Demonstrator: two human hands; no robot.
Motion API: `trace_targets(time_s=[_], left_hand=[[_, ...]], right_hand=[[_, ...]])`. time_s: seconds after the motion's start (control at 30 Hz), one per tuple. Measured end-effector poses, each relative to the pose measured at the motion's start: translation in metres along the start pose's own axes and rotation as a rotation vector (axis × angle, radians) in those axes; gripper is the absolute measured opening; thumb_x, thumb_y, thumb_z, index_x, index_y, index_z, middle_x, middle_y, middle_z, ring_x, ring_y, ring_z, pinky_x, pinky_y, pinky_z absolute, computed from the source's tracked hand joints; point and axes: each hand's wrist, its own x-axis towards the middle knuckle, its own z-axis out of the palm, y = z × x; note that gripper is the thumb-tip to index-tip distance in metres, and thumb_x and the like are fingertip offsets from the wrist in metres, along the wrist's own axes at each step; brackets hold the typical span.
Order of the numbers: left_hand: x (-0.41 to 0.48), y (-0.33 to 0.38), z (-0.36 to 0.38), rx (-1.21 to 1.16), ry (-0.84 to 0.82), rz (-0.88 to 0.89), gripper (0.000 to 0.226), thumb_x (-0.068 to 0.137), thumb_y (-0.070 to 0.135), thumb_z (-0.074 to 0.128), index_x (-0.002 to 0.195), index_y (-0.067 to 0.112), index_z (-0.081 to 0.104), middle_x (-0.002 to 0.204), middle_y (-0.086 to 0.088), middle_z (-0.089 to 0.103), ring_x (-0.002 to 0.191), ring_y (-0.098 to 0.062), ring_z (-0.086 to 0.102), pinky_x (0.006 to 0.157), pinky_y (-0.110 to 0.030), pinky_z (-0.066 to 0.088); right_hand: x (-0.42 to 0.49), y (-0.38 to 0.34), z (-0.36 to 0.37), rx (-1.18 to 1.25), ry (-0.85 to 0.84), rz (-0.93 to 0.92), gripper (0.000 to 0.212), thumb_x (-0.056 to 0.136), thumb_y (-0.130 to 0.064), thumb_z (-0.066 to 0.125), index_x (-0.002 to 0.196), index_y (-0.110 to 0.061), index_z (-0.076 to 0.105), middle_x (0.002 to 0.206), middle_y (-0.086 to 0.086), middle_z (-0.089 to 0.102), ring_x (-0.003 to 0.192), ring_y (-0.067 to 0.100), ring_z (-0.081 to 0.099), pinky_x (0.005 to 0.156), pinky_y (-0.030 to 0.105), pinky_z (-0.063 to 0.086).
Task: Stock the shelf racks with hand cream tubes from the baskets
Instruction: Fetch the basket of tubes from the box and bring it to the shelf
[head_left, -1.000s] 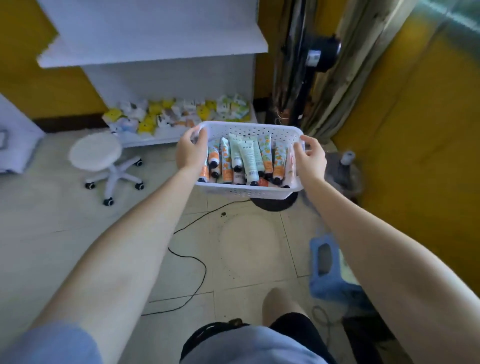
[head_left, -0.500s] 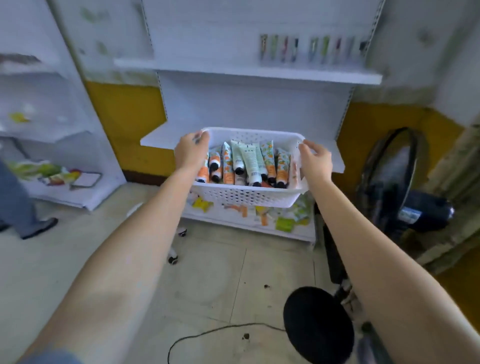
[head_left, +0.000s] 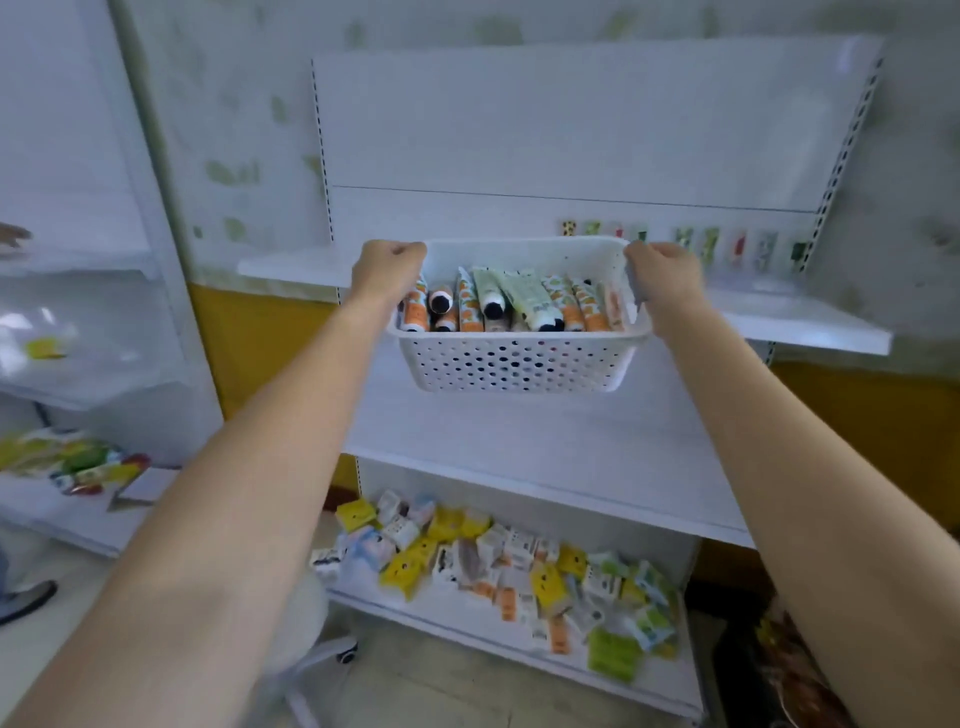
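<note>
While hands (head_left: 387, 270) (head_left: 662, 273) grip it, the perforated white basket (head_left: 519, 364) holds black-capped tubes (head_left: 530, 301).

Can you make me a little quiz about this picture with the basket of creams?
1. True or false: the white basket is empty.
2. The left hand and right hand grip the basket by: A) its bottom B) its rim, one hand at each end C) a tube inside it
3. Fill in: the heap of small boxes lies on the ___ shelf.
Key: 1 false, it holds hand cream tubes. 2 B. 3 bottom.
</note>
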Motion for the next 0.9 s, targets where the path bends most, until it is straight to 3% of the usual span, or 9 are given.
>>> trace_targets(time_s=[0.07,0.13,0.3,0.43,0.53,0.63,0.73,0.8,0.9], left_hand=[[0.047,-0.006,0.006,-0.011,-0.025,0.009,0.01,0.083,0.027,0.053,0.079,0.018,0.056,0.082,-0.007,0.057,0.078,-0.02,0.054,0.079,-0.032,0.047],[0.094,-0.011,0.01,-0.018,-0.039,0.018,0.01,0.083,0.027,0.054,0.08,0.018,0.055,0.081,-0.007,0.056,0.077,-0.019,0.054,0.08,-0.033,0.048],[0.195,-0.029,0.029,-0.016,-0.025,0.005,0.031,0.081,0.026,0.054,0.053,0.014,0.051,0.068,-0.004,0.059,0.07,-0.019,0.053,0.07,-0.027,0.04],[0.256,-0.047,0.05,-0.058,0.002,-0.007,0.027,0.08,0.021,0.053,0.054,0.017,0.045,0.067,-0.007,0.05,0.067,-0.019,0.045,0.065,-0.027,0.036],[0.296,-0.061,0.068,-0.058,0.036,-0.018,0.03,0.08,0.019,0.052,0.051,0.015,0.047,0.058,-0.003,0.048,0.063,-0.018,0.045,0.059,-0.024,0.036],[0.333,-0.082,0.088,-0.048,0.03,-0.007,0.021,0.085,0.018,0.051,0.066,0.015,0.059,0.071,-0.005,0.057,0.074,-0.019,0.052,0.071,-0.027,0.042],[0.367,-0.097,0.103,-0.011,0.051,-0.021,0.033,0.087,0.021,0.05,0.055,0.015,0.048,0.062,-0.004,0.051,0.073,-0.019,0.047,0.071,-0.026,0.036],[0.389,-0.097,0.111,0.052,0.07,-0.029,0.037,0.089,0.026,0.047,0.054,0.013,0.048,0.06,-0.006,0.051,0.073,-0.024,0.049,0.07,-0.028,0.036],[0.413,-0.102,0.12,0.274,0.047,-0.053,0.04,0.092,0.033,0.04,0.076,0.001,0.056,0.088,-0.021,0.06,0.097,-0.036,0.057,0.075,-0.032,0.037]], right_hand=[[0.039,-0.004,0.024,-0.016,0.013,0.012,0.031,0.08,-0.016,0.051,0.052,-0.016,0.039,0.031,-0.008,0.033,0.05,0.017,0.03,0.052,0.027,0.024],[0.074,-0.006,0.049,-0.027,0.03,0.029,0.031,0.081,-0.019,0.053,0.052,-0.014,0.042,0.042,-0.001,0.042,0.051,0.018,0.035,0.054,0.028,0.029],[0.142,0.007,0.105,-0.024,0.044,0.017,0.038,0.082,-0.024,0.055,0.05,-0.009,0.041,0.03,-0.003,0.036,0.038,0.014,0.036,0.05,0.027,0.031],[0.192,0.017,0.144,0.038,0.041,-0.022,0.03,0.082,-0.025,0.057,0.06,-0.009,0.046,0.057,0.008,0.039,0.05,0.019,0.036,0.056,0.027,0.032],[0.233,0.028,0.171,0.005,0.013,-0.009,0.034,0.082,-0.031,0.058,0.056,-0.016,0.043,0.058,0.004,0.039,0.051,0.017,0.036,0.055,0.027,0.033],[0.274,0.043,0.199,-0.003,-0.025,-0.016,0.034,0.084,-0.033,0.058,0.059,-0.017,0.042,0.061,0.006,0.039,0.055,0.018,0.036,0.06,0.026,0.033],[0.315,0.062,0.225,-0.032,-0.08,-0.05,0.033,0.085,-0.034,0.059,0.06,-0.017,0.045,0.063,0.0,0.044,0.056,0.015,0.04,0.064,0.028,0.035],[0.341,0.072,0.241,-0.08,-0.149,-0.081,0.028,0.085,-0.038,0.058,0.071,-0.014,0.052,0.074,0.002,0.051,0.067,0.017,0.049,0.072,0.033,0.04],[0.374,0.09,0.261,-0.229,-0.194,-0.082,0.047,0.088,-0.047,0.053,0.111,-0.007,0.059,0.113,0.007,0.06,0.107,0.025,0.056,0.089,0.037,0.042]])
